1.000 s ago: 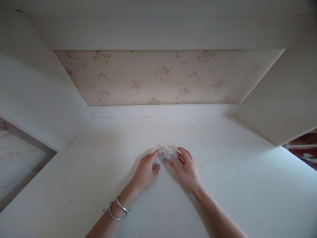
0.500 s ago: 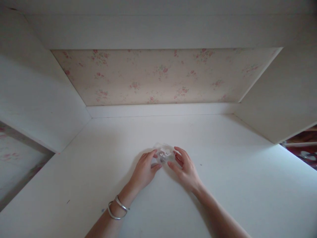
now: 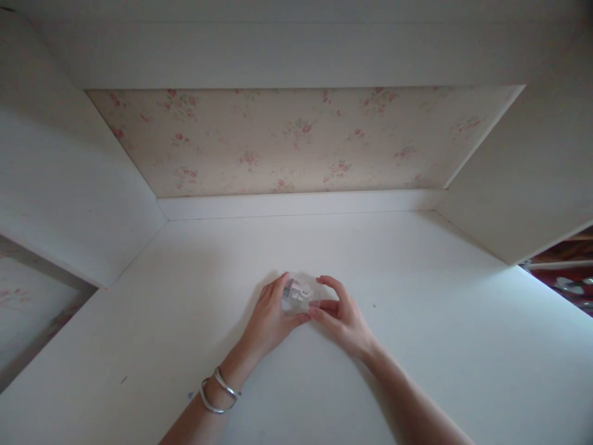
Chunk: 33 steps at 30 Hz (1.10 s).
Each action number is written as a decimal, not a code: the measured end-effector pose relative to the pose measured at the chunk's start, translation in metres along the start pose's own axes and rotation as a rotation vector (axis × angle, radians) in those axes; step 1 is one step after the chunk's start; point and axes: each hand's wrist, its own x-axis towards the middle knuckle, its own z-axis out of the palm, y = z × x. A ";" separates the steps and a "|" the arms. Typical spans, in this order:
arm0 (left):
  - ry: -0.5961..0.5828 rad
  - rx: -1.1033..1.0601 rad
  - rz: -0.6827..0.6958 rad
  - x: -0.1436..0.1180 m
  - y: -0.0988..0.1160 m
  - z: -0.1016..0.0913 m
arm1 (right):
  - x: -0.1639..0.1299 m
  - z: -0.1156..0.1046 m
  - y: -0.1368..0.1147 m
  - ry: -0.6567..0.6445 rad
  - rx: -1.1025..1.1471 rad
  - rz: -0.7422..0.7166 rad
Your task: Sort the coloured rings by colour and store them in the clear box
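Midway along the front half of the white desk top (image 3: 417, 321), well clear of every edge, both hands meet on a small clear plastic packet (image 3: 298, 294). From the left: a wrist with silver bangles (image 3: 217, 390), then the left hand (image 3: 270, 316), thumb and fingers pinching the packet's left side; the right hand (image 3: 341, 315) pinches its right side (contents are small, pale, unclear). Good practice, in my judgement: keep the packet low over the desk top and both pinches near its edges.
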 end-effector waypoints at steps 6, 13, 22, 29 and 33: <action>0.029 0.041 -0.039 0.002 0.007 0.001 | 0.000 -0.002 0.002 -0.105 0.047 -0.016; -0.111 -0.187 -0.055 -0.003 0.008 -0.014 | 0.005 -0.017 0.007 -0.055 -0.064 -0.159; -0.236 -0.177 -0.018 -0.007 0.002 -0.017 | 0.003 -0.031 0.003 -0.242 -0.198 -0.187; -0.247 -0.236 -0.039 -0.005 -0.002 -0.017 | 0.006 -0.030 0.009 -0.251 -0.334 -0.206; -0.254 -0.212 -0.029 -0.004 -0.001 -0.019 | 0.006 -0.030 0.011 -0.258 -0.378 -0.224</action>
